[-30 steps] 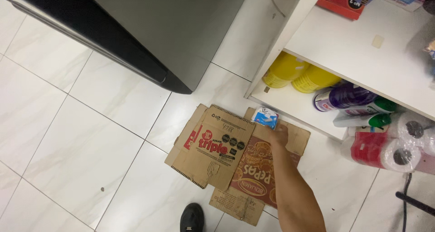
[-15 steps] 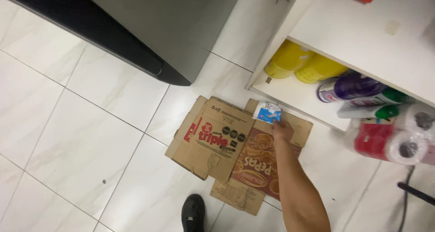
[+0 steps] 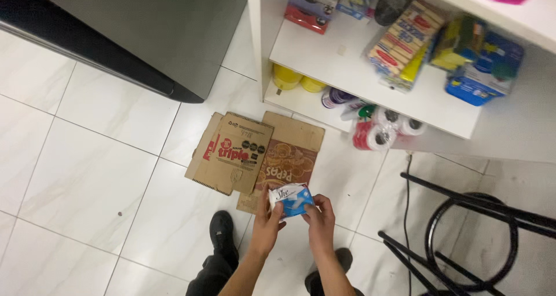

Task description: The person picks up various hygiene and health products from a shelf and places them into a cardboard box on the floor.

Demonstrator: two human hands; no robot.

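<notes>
A small blue and white packet (image 3: 291,199) is held in front of me by both hands, low above the floor. My left hand (image 3: 267,218) grips its left end and my right hand (image 3: 321,213) grips its right end. Just beyond the packet lie flattened cardboard boxes (image 3: 255,154) on the white tiled floor. My black shoes (image 3: 223,238) show beneath my forearms.
A white shelf unit (image 3: 370,85) stands ahead at the right, with packets, sponges and boxes on it and yellow jars, bottles and paper rolls (image 3: 385,131) beneath. A grey appliance (image 3: 145,35) fills the upper left. A black metal stool frame (image 3: 463,232) stands at the right.
The packet has come back from the far edge of the cardboard towards my body, and my left hand has joined the right on it. The view has shifted right, showing more shelf.
</notes>
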